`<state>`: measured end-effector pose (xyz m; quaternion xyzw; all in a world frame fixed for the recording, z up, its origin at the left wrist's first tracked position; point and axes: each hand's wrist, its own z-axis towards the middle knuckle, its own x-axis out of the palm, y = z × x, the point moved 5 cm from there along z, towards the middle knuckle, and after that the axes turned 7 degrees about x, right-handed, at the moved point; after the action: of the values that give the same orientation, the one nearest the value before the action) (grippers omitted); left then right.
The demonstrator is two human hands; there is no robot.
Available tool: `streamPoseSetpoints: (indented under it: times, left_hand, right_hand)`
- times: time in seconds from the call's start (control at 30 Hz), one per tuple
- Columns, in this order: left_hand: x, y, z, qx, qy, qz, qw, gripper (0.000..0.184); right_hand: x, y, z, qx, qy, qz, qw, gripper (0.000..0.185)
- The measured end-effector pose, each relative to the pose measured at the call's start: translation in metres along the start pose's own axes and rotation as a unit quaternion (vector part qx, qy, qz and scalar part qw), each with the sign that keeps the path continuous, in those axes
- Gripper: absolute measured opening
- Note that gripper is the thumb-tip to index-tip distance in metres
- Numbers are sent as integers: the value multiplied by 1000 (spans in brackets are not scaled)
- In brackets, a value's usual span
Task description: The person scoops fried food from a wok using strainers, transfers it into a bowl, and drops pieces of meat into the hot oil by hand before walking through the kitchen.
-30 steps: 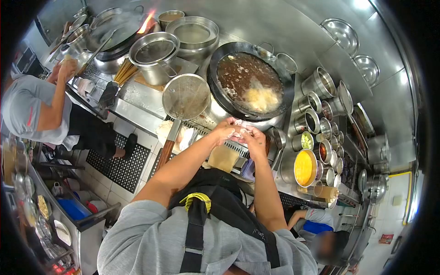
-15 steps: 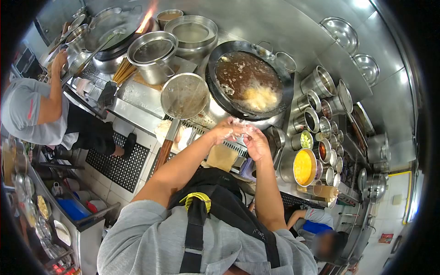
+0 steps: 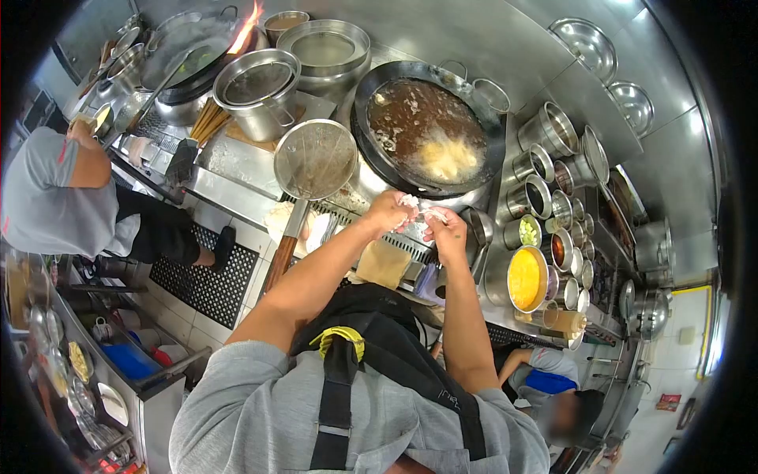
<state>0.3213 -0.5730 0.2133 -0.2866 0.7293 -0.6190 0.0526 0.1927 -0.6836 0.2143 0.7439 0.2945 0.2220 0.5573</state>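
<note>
My left hand [image 3: 388, 213] is closed around a white-coated morsel [image 3: 408, 201], its kind hard to make out. Facing it, my right hand [image 3: 446, 233] pinches more of the same pale, coated stuff [image 3: 432, 214]. Both hands are at the near rim of a black wok [image 3: 493, 150]. Dark oil [image 3: 407, 118] bubbles inside it, and a pale golden clump [image 3: 448, 160] froths in its near right part. Left of my hands, a wide mesh strainer [image 3: 316, 158] with a wooden handle rests over the counter edge.
Metal pots [image 3: 264, 118] stand left of the wok. Seasoning tins [image 3: 537, 197] and a pot of yellow liquid [image 3: 525, 276] line the right side. A co-worker [image 3: 59, 189] stands at another wok [image 3: 193, 67] with a flame beside it. Another person [image 3: 545, 379] is at lower right.
My hands have drawn slightly apart and turned, the left a little higher. The frothing clump has spread a bit. The co-worker at left has pulled the arm back.
</note>
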Motion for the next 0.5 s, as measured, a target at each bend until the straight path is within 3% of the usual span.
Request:
streamPoseSetpoints:
  times: [0.1, 0.2, 0.23, 0.33, 0.4, 0.5]
  left_hand:
    - [-10, 2, 0, 10, -25, -30, 999, 10]
    - [-22, -1, -1, 17, -35, -56, 998, 11]
    - [-25, 0, 0, 21, -21, -62, 998, 12]
    - [-23, -3, -1, 22, -14, -71, 997, 12]
    - [-21, -4, -4, 11, -30, -67, 997, 12]
    - [-16, -14, -8, 45, 34, -40, 998, 18]
  right_hand:
    - [-20, 2, 7, -14, -66, 61, 996, 17]
    - [-42, 15, 15, 3, -61, 199, 978, 9]
    - [-43, 25, 13, 26, -54, 250, 966, 15]
    - [-37, 58, 8, 51, -47, 255, 964, 20]
    - [-31, 75, 7, 18, -34, 225, 974, 22]
    - [-29, 95, 7, -28, -23, 162, 986, 20]
